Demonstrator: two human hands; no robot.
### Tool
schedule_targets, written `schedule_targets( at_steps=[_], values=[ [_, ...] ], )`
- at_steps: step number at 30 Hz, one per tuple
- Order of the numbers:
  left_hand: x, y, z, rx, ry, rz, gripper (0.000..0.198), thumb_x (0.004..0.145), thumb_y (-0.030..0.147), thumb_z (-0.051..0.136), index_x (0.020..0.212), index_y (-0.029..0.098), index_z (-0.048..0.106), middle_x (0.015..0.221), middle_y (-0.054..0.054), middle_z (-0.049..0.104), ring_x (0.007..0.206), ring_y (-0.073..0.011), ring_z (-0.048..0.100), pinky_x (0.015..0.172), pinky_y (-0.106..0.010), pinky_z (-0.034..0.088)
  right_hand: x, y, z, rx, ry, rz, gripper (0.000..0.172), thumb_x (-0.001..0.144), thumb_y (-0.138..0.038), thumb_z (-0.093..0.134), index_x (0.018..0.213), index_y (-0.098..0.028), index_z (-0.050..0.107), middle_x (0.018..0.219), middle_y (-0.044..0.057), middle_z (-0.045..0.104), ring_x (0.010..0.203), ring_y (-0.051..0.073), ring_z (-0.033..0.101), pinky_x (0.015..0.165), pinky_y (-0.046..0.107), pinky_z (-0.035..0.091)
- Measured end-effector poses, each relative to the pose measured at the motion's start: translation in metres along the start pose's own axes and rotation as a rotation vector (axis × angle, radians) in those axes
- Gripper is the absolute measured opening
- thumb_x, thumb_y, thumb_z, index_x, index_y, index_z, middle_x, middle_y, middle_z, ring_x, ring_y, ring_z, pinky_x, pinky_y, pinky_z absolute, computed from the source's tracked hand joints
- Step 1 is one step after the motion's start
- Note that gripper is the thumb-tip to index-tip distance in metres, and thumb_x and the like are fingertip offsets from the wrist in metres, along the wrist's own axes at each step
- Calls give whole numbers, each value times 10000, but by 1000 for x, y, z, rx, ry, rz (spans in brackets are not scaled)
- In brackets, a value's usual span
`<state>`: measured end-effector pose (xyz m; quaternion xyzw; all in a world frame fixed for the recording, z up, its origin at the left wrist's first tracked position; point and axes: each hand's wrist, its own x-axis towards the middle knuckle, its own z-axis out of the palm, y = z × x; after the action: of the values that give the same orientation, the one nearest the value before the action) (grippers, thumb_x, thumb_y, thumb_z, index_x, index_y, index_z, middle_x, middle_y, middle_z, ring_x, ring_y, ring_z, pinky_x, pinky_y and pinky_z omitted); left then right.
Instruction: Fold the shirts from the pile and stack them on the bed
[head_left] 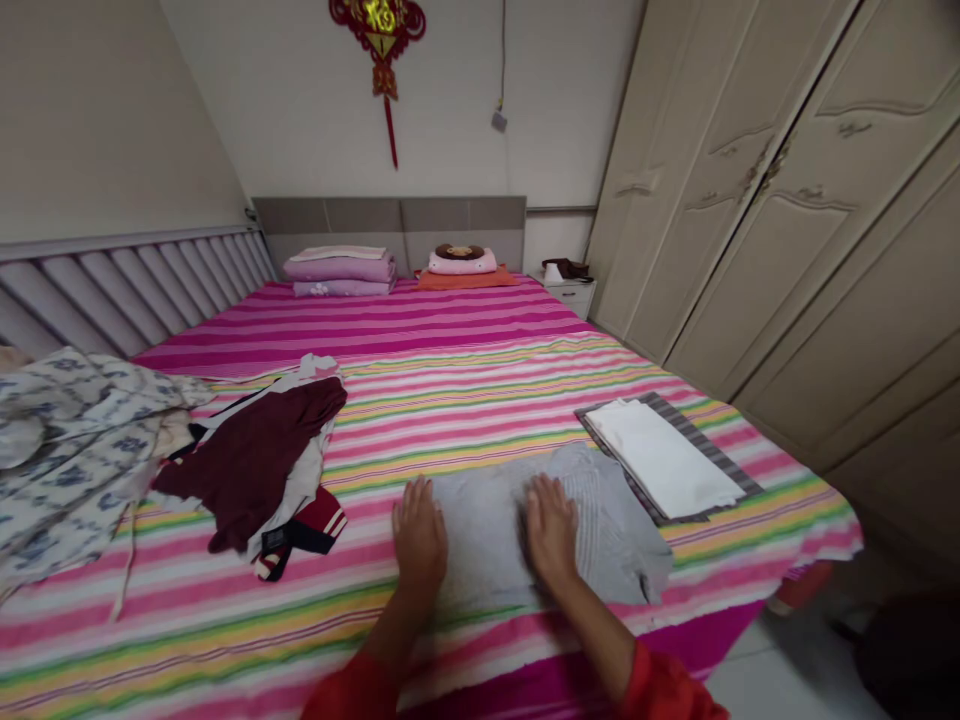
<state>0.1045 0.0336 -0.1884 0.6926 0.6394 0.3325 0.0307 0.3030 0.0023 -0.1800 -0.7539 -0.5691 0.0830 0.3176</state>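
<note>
A light grey knitted garment (487,540) lies spread on the striped bedcover, with ribbed lines toward its right part. My left hand (420,532) rests at its left edge, fingers stretched out and nothing gripped. Flat on the middle of the same garment is my right hand (552,530), its fingers extended; its edge is slightly blurred. Just right of the garment, a folded white cloth (667,455) sits on a folded dark grey striped cloth (720,448).
To the left lies a loose pile with a maroon garment (255,455) on top, beside a floral white garment (67,460). Folded purple bedding (341,268) and a pink pillow (461,262) stand by the headboard (360,215). A wardrobe (780,200) lines the right side.
</note>
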Motion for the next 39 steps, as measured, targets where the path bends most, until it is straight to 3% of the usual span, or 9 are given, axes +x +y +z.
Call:
schedule_targets(
  at_steps=[2,5,8,11,15,22,28,33,39],
  values=[
    [-2,-9,-1,-21,45,-11,491,951,232,272,1364,149,524,1443,-136,513,1399,-254,382,1166,-522,250,-10,-35,6,53,-12,-208,530,998,-362,229,1436,-175,463,1522,93,417,1449,251,281,1154,497,225],
    [-1,-21,2,-5,40,4,501,935,225,291,1379,159,512,1470,-119,485,1406,-237,373,1174,-491,252,-21,-85,26,95,-158,-487,501,1003,-380,291,1482,-266,384,1550,30,376,1454,205,270,1174,445,209],
    [0,-28,9,78,-84,28,508,904,220,339,1373,169,527,1470,-108,484,1393,-251,393,1159,-489,280,-17,-104,47,53,-260,-454,478,1003,-414,310,1461,-324,410,1529,15,411,1441,232,300,1174,514,170],
    [-2,-31,15,148,-158,35,492,924,236,321,1356,188,550,1455,-98,503,1390,-272,395,1137,-537,293,-4,-89,57,-40,-293,-329,469,995,-430,325,1415,-295,486,1514,40,432,1440,274,298,1165,577,122],
    [-5,-29,16,185,-127,54,492,948,248,286,1356,165,548,1461,-105,493,1396,-281,383,1124,-554,302,6,-59,54,-118,-240,-294,496,998,-443,301,1427,-259,470,1529,56,405,1446,265,285,1166,574,109],
    [-4,-28,10,170,-93,89,483,950,237,284,1334,179,570,1428,-98,534,1378,-276,413,1105,-519,345,-1,-50,44,-167,-191,-236,491,1003,-421,294,1437,-260,457,1540,63,385,1445,262,289,1151,554,184],
    [-6,-38,14,104,-35,123,469,951,264,304,1322,182,578,1391,-97,574,1368,-273,427,1099,-471,370,-18,-26,41,-181,-108,-276,496,987,-426,363,1451,-267,439,1544,45,383,1423,274,333,1143,501,254],
    [-13,-53,18,38,10,152,473,960,322,304,1307,158,580,1366,-106,592,1337,-265,461,1095,-449,383,-36,2,47,-193,66,-350,485,972,-378,431,1444,-272,451,1505,70,447,1386,266,400,1117,463,315],
    [-28,-66,18,18,24,171,494,974,371,294,1366,158,507,1423,-134,532,1350,-259,442,1081,-474,387,-53,30,56,-208,156,-424,565,955,-312,456,1505,-290,331,1543,69,382,1390,241,399,1127,454,319]
  ],
)
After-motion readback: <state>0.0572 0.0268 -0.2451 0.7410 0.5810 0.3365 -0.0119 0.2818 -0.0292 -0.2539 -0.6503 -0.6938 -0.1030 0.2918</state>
